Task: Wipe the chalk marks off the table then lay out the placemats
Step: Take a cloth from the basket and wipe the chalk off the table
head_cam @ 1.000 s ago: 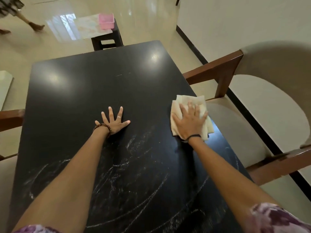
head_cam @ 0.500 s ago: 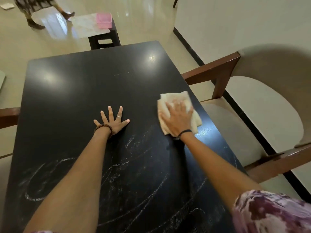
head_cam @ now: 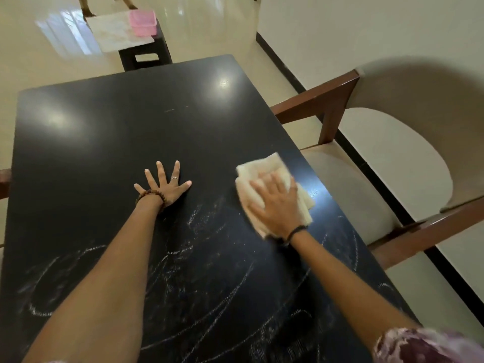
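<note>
On the black tabletop (head_cam: 110, 132), our right hand (head_cam: 275, 205) presses a cloth (head_cam: 259, 170) flat, chalk marks (head_cam: 209, 258) lying nearer us, left hand (head_cam: 163, 186) splayed wide, bracing

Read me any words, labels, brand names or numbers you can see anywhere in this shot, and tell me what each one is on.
None can be read.
Chalk marks on the black table: loose curves and scribbles, no letters or numbers.
Cloth under the right hand: plain, no label showing.
Pink box and pale mats on the stool: no print legible at this distance.
</note>
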